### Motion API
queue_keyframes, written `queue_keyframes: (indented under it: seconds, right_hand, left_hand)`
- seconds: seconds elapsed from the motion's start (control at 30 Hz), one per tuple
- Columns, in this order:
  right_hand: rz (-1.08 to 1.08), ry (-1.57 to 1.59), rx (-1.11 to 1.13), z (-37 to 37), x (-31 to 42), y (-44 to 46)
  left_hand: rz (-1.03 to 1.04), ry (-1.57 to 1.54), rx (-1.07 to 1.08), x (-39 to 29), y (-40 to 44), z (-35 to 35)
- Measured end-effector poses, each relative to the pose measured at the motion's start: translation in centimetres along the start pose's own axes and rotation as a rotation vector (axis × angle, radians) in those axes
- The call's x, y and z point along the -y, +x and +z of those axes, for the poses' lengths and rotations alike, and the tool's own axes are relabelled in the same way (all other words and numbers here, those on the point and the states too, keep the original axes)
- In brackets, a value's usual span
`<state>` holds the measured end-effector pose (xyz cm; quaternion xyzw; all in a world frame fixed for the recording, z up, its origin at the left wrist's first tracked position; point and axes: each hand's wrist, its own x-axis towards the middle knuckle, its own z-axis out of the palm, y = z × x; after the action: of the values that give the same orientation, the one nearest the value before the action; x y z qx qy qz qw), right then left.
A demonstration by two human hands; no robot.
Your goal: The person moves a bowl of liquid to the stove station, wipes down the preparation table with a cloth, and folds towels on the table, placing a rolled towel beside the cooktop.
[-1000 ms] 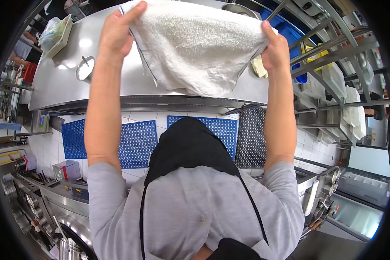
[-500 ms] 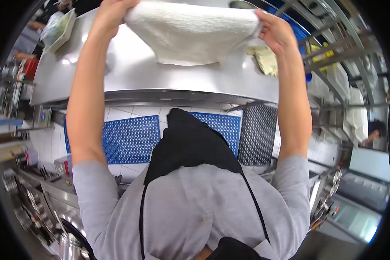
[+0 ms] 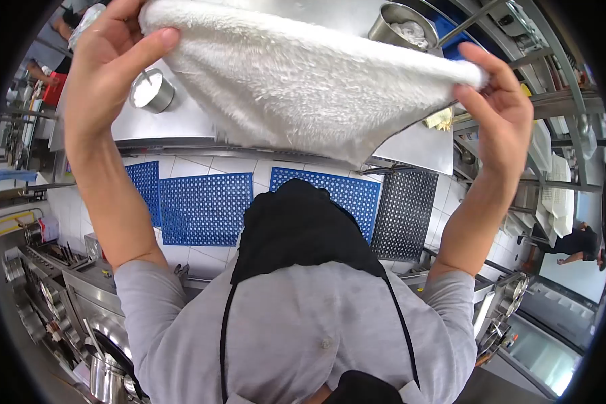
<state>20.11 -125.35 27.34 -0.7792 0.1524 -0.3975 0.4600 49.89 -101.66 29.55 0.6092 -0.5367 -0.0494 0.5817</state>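
A fluffy white towel (image 3: 303, 81) is stretched between my two hands, raised above the steel counter. At its upper left corner, my left hand (image 3: 111, 60) grips the edge between thumb and fingers. My right hand (image 3: 495, 101) pinches the opposite end, with the thumb in front and the fingers behind. The towel's lower part hangs down to a point over the counter's near edge. Beside my left hand, a steel pot (image 3: 153, 91) with white contents stands on the counter. Behind the towel's right part is a larger steel pot (image 3: 390, 30) holding something whitish.
The steel counter (image 3: 182, 121) has a yellowish cloth (image 3: 440, 119) at its right. Blue perforated mats (image 3: 205, 209) and a dark mat (image 3: 404, 215) lie on the tiled floor. Metal racks (image 3: 565, 81) stand at the right. Another person (image 3: 579, 246) is at the far right.
Both hands have come closer to me and moved apart, bringing the towel nearer and spreading it wider. Its right side now sits lower than the left. The two pots have come into clearer view.
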Motion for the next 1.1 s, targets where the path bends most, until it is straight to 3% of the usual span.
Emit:
queue_keyframes:
  seconds: [0.1,0.17,0.23,0.27,0.3,0.37,0.43,0.5,0.53,0.67,0.7,0.8,0.9,0.97,1.07,1.1]
  right_hand:
    - [-0.018,-0.436,0.079,0.1,-4.2,2.4]
    - [-0.026,-0.559,0.100,1.0,-9.1,5.9]
    - [0.097,-0.477,0.024,3.3,-15.8,9.9]
    - [0.196,-0.744,0.017,4.3,-18.1,11.0]
    - [0.116,-0.738,0.009,4.4,-22.3,10.7]
    - [0.160,-0.739,0.019,5.3,-23.0,7.4]
    - [0.182,-0.685,0.020,6.2,-24.9,1.5]
    - [0.517,-0.672,0.208,7.1,-26.9,-6.0]
    - [0.522,-0.639,0.160,8.2,-27.6,-9.6]
    - [0.503,-0.621,-0.027,11.4,-25.7,-13.2]
    - [0.530,-0.651,0.002,12.1,-25.4,-12.9]
    - [0.618,-0.733,0.108,13.2,-25.1,-11.1]
    - [0.734,-0.725,0.243,13.9,-25.5,-9.3]
    - [0.818,-0.549,0.119,13.0,-27.2,-8.9]
    - [0.974,-0.155,-0.019,12.0,-26.3,-8.9]
    - [1.006,-0.064,-0.041,11.8,-26.0,-9.2]
  left_hand:
    - [-0.158,0.434,0.022,4.9,1.9,-1.7]
    - [-0.228,0.468,0.048,8.7,4.4,-0.3]
    - [-0.006,0.588,-0.040,17.9,7.1,1.1]
    - [0.026,0.588,-0.157,21.6,6.6,2.6]
    - [-0.129,0.863,0.009,29.3,7.9,2.4]
    - [-0.272,0.752,0.188,29.5,3.2,4.0]
    - [-0.330,0.631,0.233,31.4,-3.9,5.6]
    - [-0.458,0.530,0.134,29.3,-10.1,7.5]
    - [-0.474,0.508,0.118,28.7,-12.5,8.0]
    - [-0.256,0.530,0.003,29.2,-18.5,8.9]
    - [-0.307,0.471,-0.030,28.2,-18.4,8.9]
    - [-0.453,0.675,-0.041,27.7,-17.8,9.2]
    - [-0.586,0.703,0.085,28.1,-16.3,8.9]
    - [-0.722,0.633,0.127,28.7,-15.5,8.2]
    - [-0.747,0.499,-0.035,28.7,-15.7,7.2]
    - [-0.816,0.430,0.001,27.5,-15.6,6.8]
